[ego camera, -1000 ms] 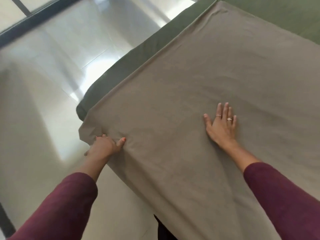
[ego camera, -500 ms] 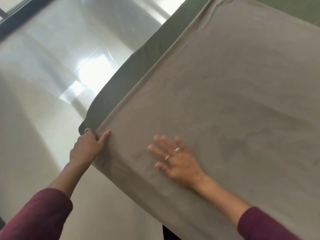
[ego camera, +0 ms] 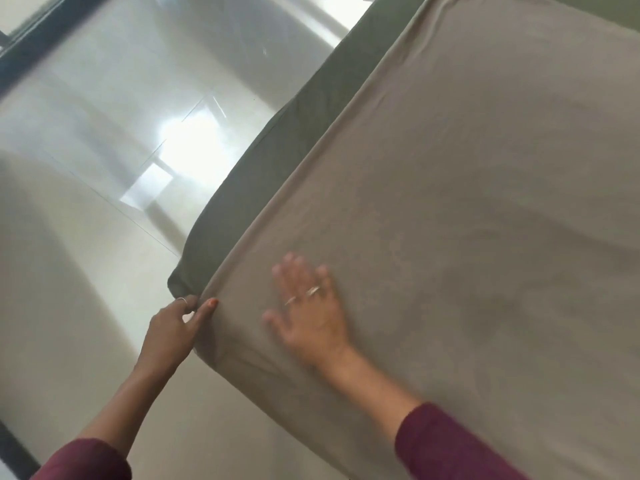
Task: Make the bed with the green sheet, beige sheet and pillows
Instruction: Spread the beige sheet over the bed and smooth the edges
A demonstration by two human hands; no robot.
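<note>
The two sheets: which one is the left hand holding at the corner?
The beige sheet, the top layer. The left hand pinches its corner, while the green sheet shows only as a strip beneath.

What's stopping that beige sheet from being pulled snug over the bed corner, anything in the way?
Nothing visible blocks it. The left hand already pinches the beige sheet right at the corner, the right hand lies flat on it, and only the green sheet lies beneath. The floor beside the corner shows no obstacle.

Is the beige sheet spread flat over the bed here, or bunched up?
Spread flat: the beige sheet lies smooth over the green sheet, the right hand flat on it, the left hand pinching its corner.
</note>
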